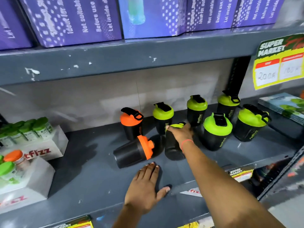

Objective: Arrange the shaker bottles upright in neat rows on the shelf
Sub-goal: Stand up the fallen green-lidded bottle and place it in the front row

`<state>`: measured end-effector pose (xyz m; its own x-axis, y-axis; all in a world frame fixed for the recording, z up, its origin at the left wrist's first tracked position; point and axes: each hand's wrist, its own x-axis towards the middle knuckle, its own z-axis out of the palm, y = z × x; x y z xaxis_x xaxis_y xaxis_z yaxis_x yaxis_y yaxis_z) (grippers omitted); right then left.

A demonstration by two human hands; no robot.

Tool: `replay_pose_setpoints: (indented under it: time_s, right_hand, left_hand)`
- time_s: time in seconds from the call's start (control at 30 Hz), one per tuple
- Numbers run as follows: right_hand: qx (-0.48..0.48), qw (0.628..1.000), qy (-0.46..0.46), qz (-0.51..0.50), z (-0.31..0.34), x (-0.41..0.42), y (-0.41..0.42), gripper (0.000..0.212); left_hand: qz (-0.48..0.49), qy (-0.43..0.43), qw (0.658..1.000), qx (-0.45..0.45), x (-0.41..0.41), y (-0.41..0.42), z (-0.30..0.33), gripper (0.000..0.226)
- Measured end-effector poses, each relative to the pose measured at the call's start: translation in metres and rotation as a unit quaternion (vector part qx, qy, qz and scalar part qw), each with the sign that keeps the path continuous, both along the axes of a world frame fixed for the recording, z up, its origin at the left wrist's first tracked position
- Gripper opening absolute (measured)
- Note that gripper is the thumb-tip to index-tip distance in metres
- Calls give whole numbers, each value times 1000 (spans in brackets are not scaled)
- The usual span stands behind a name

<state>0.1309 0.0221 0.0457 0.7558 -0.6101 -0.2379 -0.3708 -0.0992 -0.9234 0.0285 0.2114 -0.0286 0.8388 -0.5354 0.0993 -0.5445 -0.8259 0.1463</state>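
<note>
Left hand [144, 183]: fingers spread, flat on shelf [92, 175]
Right hand [180, 133]: gripping green-lidded shaker [172, 145]
Orange-lidded shaker [133, 152]: lying on its side

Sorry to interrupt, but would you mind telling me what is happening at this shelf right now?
A person is tidying shaker bottles on the grey shelf. The right hand grips a tipped green-lidded shaker near its lid. The left hand rests flat and open on the shelf, just in front of an orange-lidded shaker lying on its side. Behind them, one orange-lidded bottle and five green-lidded ones stand upright.
</note>
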Motion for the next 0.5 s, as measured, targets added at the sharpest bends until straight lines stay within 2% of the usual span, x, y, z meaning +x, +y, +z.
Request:
replay_pose_setpoints:
  time_s: [0.1, 0.2, 0.33, 0.4, 0.5]
  right_hand:
    - [-28, 999, -18, -6, 0, -5, -1, 87]
    - [-98, 990, -91, -36, 7, -23, 5, 77]
    - [-272, 927, -251, -54, 9, -62, 20, 72]
    - [-314, 913, -260, -24, -3, -80, 24, 67]
    - [-302, 923, -239, 11, -11, -90, 22, 65]
  left_hand:
    - [-4, 5, 1000, 2, -1, 1, 1, 78]
    - [-9, 12, 1000, 2, -1, -1, 2, 77]
    - [-16, 6, 1000, -3, -1, 0, 1, 76]
    - [-14, 4, 1000, -5, -1, 0, -1, 77]
    - [-13, -1, 1000, -7, 0, 0, -2, 77]
